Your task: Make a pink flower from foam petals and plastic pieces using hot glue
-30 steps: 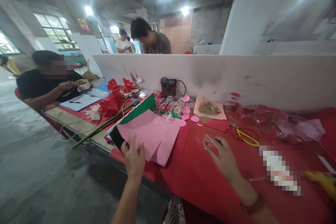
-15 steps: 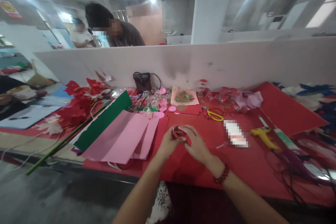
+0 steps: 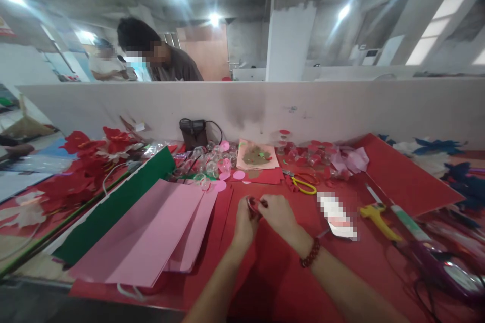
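Your left hand [image 3: 245, 222] grasps small round red-tinted piece [image 3: 251, 205], held over red-covered bench [image 3: 364, 262], between your hands. Your right hand [image 3: 278, 214]: fingers bent in against piece; cannot tell whether they grip it. Pink sheets [image 3: 144, 232] left of your hands. Yellow-handled scissors [image 3: 304, 190] beyond your right hand. Clear round pieces [image 3: 212, 167] piled before dark bag [image 3: 193, 133].

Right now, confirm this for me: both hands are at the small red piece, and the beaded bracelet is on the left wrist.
The wrist is wrong: the head view shows the beaded bracelet on the right wrist. The left hand and right hand are indeed at the small red piece.
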A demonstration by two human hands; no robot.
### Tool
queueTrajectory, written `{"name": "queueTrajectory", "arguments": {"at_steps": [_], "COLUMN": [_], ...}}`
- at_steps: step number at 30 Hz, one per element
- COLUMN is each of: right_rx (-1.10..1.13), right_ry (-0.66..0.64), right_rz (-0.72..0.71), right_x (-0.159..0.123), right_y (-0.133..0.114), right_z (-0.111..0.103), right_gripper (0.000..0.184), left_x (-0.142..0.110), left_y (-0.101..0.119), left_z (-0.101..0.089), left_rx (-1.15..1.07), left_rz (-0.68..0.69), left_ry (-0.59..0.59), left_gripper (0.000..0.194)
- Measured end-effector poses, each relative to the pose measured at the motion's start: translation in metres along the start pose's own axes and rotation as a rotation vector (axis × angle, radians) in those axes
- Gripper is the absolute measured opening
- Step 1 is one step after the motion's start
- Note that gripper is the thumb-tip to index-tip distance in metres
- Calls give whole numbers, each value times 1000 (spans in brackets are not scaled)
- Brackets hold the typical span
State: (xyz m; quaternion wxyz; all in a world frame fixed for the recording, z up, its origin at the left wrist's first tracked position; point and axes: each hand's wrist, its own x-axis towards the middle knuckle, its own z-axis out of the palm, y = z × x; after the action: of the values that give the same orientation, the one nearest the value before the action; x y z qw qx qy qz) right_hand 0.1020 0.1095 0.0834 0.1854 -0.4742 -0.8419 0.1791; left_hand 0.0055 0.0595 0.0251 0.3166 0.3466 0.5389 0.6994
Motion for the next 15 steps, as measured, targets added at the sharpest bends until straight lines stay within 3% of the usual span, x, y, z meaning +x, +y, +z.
{"name": "queueTrajectory", "arguments": {"at_steps": [4, 7, 11, 15], "right_rx": [79, 169, 314, 365], "right_ry": [30, 30, 48, 107], "right_rz": [-6, -3, 40, 84], "right_x": [32, 70, 120, 154], "right_y": [11, 23, 46, 80], "right_z": [-1, -1, 9, 20], "right_gripper": [16, 16, 25, 29], "left_x": [33, 68, 119, 174], "left_y": [-4, -1, -2, -13], "left_z": [13, 18, 17, 20], "left_rx": [-197, -284, -241, -101], "left_rz": [-119, -177, -166, -124], "left_ry": [-50, -179, -351, -310], "left_gripper": [41, 41, 34, 31]}}
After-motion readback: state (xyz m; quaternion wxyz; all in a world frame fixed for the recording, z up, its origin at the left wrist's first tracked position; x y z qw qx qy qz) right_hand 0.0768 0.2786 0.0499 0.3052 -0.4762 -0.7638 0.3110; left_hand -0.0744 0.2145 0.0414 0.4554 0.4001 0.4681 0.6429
